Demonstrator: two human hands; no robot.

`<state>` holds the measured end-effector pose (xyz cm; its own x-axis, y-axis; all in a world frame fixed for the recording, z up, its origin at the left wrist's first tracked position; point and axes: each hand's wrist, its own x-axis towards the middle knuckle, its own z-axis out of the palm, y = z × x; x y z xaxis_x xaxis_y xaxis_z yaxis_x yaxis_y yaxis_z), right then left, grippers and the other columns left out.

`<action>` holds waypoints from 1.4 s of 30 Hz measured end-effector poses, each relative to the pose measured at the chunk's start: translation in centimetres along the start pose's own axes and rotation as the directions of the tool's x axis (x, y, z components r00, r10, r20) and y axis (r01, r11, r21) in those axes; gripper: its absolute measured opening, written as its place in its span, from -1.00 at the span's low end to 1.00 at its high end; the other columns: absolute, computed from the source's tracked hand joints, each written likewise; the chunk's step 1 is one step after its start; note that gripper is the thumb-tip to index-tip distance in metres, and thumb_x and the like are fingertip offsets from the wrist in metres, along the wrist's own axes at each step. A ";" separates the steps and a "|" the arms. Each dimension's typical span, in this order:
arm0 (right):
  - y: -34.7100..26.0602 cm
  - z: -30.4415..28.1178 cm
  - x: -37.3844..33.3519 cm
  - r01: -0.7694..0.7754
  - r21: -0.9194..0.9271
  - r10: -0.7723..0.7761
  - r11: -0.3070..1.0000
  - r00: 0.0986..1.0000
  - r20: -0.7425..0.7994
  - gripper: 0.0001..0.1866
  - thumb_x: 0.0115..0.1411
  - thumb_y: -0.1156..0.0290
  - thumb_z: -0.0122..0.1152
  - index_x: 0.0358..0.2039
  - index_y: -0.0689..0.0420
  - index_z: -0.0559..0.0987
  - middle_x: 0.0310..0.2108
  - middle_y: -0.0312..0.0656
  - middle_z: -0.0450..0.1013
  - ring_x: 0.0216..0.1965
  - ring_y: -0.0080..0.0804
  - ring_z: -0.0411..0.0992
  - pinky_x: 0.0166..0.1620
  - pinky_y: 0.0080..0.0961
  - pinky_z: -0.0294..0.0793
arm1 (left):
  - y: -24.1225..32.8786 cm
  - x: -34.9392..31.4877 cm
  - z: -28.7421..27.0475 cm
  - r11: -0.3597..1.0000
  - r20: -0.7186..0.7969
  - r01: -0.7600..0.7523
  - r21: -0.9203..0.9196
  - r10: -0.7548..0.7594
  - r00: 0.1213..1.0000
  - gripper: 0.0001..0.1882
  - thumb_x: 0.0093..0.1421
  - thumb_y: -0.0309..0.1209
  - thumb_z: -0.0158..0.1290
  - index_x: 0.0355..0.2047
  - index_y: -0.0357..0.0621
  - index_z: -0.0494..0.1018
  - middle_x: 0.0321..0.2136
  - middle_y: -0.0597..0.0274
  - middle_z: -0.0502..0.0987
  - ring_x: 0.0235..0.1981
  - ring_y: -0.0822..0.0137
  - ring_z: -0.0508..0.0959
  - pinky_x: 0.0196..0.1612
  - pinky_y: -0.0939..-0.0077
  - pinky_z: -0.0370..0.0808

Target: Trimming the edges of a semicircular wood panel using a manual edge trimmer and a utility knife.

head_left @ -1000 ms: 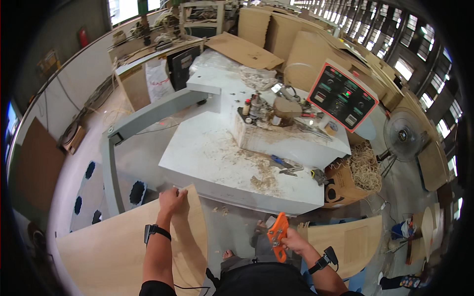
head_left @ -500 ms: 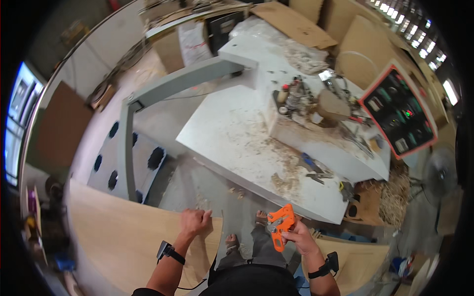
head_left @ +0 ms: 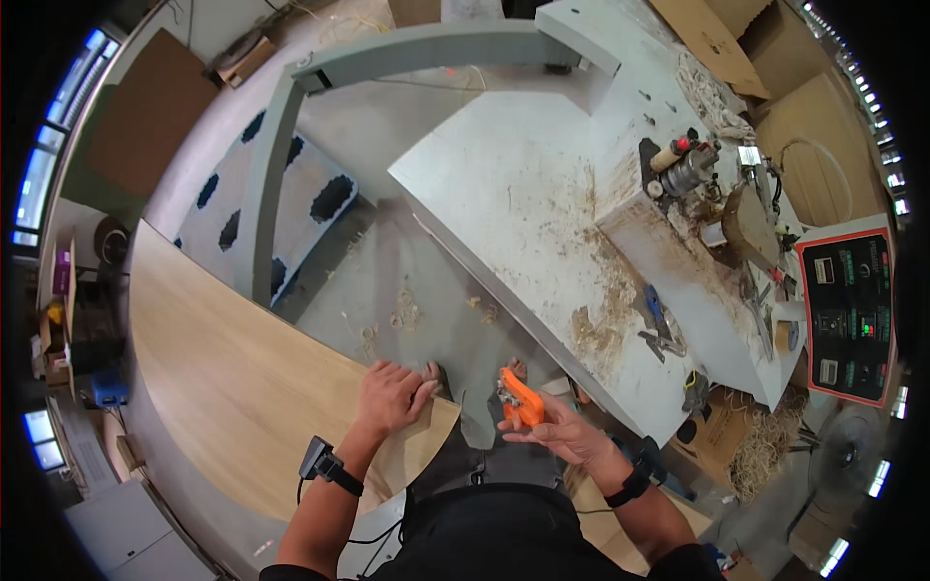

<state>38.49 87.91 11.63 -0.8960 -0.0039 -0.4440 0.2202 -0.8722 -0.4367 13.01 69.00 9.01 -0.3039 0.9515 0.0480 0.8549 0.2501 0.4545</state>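
Note:
A curved, light wood-grain panel lies at the lower left. My left hand rests at its far edge near the right-hand corner, fingers bent together over the edge and thumb toward the right. To the right of it, my right hand holds an orange edge-banding trimmer with small metal parts on its left side. The trimmer is in the air, apart from the panel, and seen nearly edge-on. The underside of the left fingers is hidden.
A white machine table, dusty with shavings, stands ahead right, carrying a metal head and blue-handled pliers. A red-framed control panel is at right. A grey arched beam spans ahead, above a board with dark holes.
My view has swung toward the right and down. The trimmer has turned from showing its flat side to nearly edge-on, and my right hand's fingers have opened somewhat. My left hand stays at the panel's edge.

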 end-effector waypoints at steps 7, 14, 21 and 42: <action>2.8 1.8 -0.1 0.078 0.083 -0.085 0.994 0.993 0.084 -0.20 0.19 -0.20 0.13 0.11 0.31 0.37 -0.14 -0.07 0.44 0.28 -0.07 0.17 0.34 -0.08 0.12 | -0.6 0.0 -0.8 0.985 -0.073 -0.062 -0.162 0.050 0.996 -0.80 0.08 -0.31 0.19 -0.59 -0.07 0.45 -0.65 0.27 0.42 -0.56 0.22 0.44 -0.31 0.35 0.34; 5.7 1.0 0.3 0.016 -0.144 -0.036 0.989 0.990 -0.138 -0.23 0.08 0.17 0.37 0.21 0.30 0.31 -0.13 -0.06 0.45 0.06 -0.23 0.39 0.23 -0.23 0.31 | -0.6 0.2 -1.4 0.971 -0.010 -0.089 -0.220 0.089 0.996 -0.83 0.06 -0.32 0.22 -0.54 -0.07 0.47 -0.59 0.28 0.45 -0.50 0.23 0.47 -0.28 0.34 0.36; 3.6 3.8 -0.1 -0.041 -0.135 0.012 0.990 0.978 -0.210 -0.55 0.01 0.30 0.48 -0.51 0.09 0.26 -0.07 -0.10 0.39 -0.18 -0.36 0.47 -0.10 -0.44 0.46 | 1.5 -0.5 -2.7 0.896 -0.180 -0.157 -0.416 0.088 0.980 -0.74 -0.02 -0.26 0.31 -0.44 -0.10 0.48 -0.51 0.23 0.50 -0.42 0.14 0.49 -0.29 0.27 0.39; -0.6 10.1 1.0 -0.436 -0.579 0.101 0.689 0.849 -0.519 -0.34 0.31 0.12 0.11 0.29 0.21 0.20 -0.11 -0.03 0.47 -0.10 -0.24 0.49 -0.09 -0.37 0.44 | 1.0 1.0 -1.7 0.982 0.043 -0.012 -0.186 0.020 0.999 -0.54 -0.08 -0.05 0.31 -0.36 -0.13 0.46 -0.40 0.23 0.50 -0.28 0.12 0.47 -0.06 0.15 0.25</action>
<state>33.54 83.52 19.31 -0.5387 0.1625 -0.8267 0.7654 -0.3158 -0.5608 12.85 69.92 11.05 -0.2678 0.9633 0.0188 0.7651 0.2008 0.6117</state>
